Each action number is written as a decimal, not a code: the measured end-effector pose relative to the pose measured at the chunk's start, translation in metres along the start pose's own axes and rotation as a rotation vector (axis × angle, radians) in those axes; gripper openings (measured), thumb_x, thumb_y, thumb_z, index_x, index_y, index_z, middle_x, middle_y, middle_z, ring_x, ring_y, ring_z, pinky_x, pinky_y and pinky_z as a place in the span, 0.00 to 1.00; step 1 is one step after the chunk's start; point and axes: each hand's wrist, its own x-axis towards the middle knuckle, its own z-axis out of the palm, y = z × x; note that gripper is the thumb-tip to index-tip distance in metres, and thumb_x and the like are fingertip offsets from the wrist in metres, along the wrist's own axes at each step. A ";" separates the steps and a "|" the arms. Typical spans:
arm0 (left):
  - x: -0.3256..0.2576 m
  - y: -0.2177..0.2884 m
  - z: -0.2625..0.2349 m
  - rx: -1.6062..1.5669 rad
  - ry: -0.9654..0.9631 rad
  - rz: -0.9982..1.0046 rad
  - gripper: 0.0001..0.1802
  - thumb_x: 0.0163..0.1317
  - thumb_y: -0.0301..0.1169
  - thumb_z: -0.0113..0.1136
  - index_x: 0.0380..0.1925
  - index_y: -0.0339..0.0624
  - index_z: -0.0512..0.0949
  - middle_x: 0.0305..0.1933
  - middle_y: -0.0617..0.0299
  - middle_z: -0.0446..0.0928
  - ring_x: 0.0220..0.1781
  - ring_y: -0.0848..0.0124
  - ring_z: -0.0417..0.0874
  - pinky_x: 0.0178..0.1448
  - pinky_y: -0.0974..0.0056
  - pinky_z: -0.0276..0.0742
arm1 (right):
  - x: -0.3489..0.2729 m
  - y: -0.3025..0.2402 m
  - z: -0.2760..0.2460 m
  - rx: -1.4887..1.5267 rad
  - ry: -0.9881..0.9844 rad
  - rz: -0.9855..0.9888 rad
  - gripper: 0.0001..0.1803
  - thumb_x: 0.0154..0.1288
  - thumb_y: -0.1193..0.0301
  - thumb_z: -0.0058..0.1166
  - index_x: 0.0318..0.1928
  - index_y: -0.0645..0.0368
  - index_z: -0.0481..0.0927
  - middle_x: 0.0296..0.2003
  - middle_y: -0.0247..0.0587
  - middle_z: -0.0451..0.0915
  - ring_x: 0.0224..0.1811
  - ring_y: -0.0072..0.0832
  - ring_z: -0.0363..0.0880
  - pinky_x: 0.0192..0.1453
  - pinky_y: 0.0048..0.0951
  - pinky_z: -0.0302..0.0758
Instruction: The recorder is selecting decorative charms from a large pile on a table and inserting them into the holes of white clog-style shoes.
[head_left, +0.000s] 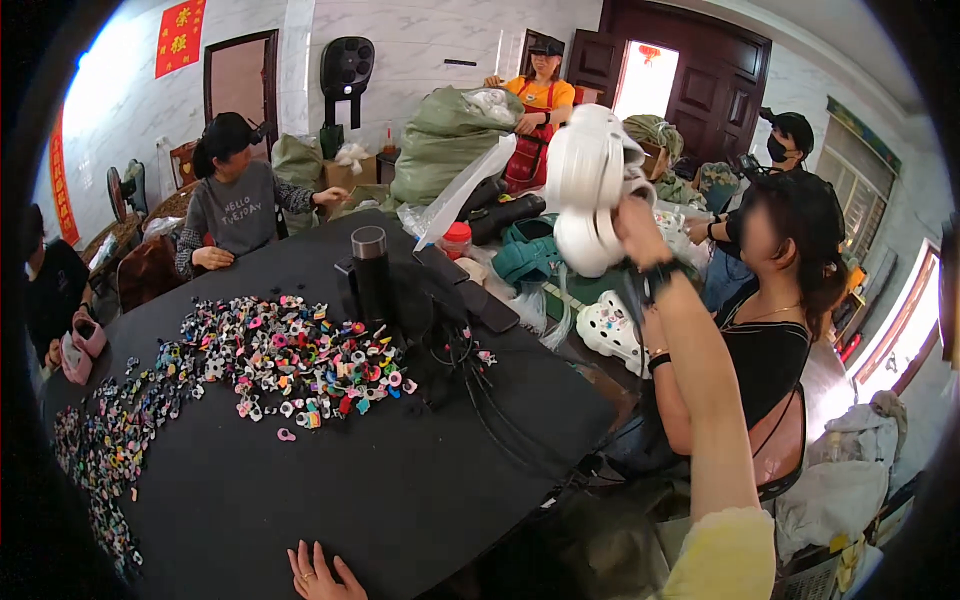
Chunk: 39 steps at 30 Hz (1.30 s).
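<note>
A: Why is your right hand (pixel 638 222) up so high?

B: You've raised it well above the black table (pixel 400 500), arm stretched out, fingers closed on a bunch of white clogs (pixel 590 185). The bunch hangs from that grip, so it swings clear of everything under your hand. One more white clog with holes (pixel 608 328) lies below your raised forearm, at the table's far edge.

A: How do the clogs look?

B: Plain white, smooth and rounded, stacked close so the soles overlap; I can't tell what binds them.

A: And your left hand (pixel 318 573)?

B: It rests flat at the near edge of the table, fingers spread, holding nothing. Ahead of it, well apart, the small coloured charms (pixel 300 360) lie scattered in a heap.
</note>
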 end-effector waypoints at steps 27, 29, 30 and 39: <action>-0.002 -0.009 0.015 -0.030 -0.095 -0.096 0.20 0.57 0.29 0.52 0.51 0.36 0.71 0.59 0.49 0.67 0.66 0.49 0.61 0.62 0.49 0.57 | -0.244 -0.301 0.225 1.651 -1.319 0.615 0.17 0.70 0.67 0.44 0.55 0.61 0.69 0.29 0.30 0.74 0.28 0.14 0.71 0.32 0.16 0.69; -0.001 -0.011 0.008 -0.038 -0.023 -0.076 0.19 0.54 0.28 0.55 0.47 0.36 0.73 0.57 0.50 0.70 0.64 0.49 0.64 0.61 0.49 0.58 | -0.252 -0.302 0.259 1.799 -1.264 1.130 0.15 0.67 0.72 0.45 0.53 0.58 0.70 0.25 0.28 0.71 0.23 0.14 0.67 0.29 0.16 0.68; 0.005 -0.005 0.003 -0.074 -0.012 -0.078 0.18 0.53 0.28 0.56 0.46 0.36 0.74 0.55 0.51 0.71 0.63 0.50 0.65 0.60 0.50 0.60 | -0.263 -0.286 0.291 1.916 -1.279 1.415 0.12 0.66 0.74 0.44 0.50 0.57 0.70 0.23 0.26 0.69 0.21 0.13 0.65 0.26 0.18 0.67; -0.018 -0.010 0.011 -0.350 0.208 -0.180 0.13 0.51 0.23 0.60 0.39 0.41 0.78 0.49 0.57 0.76 0.58 0.57 0.73 0.58 0.55 0.68 | -0.315 -0.263 0.379 1.809 -1.261 1.485 0.09 0.66 0.73 0.44 0.45 0.57 0.73 0.22 0.26 0.66 0.21 0.15 0.62 0.26 0.19 0.63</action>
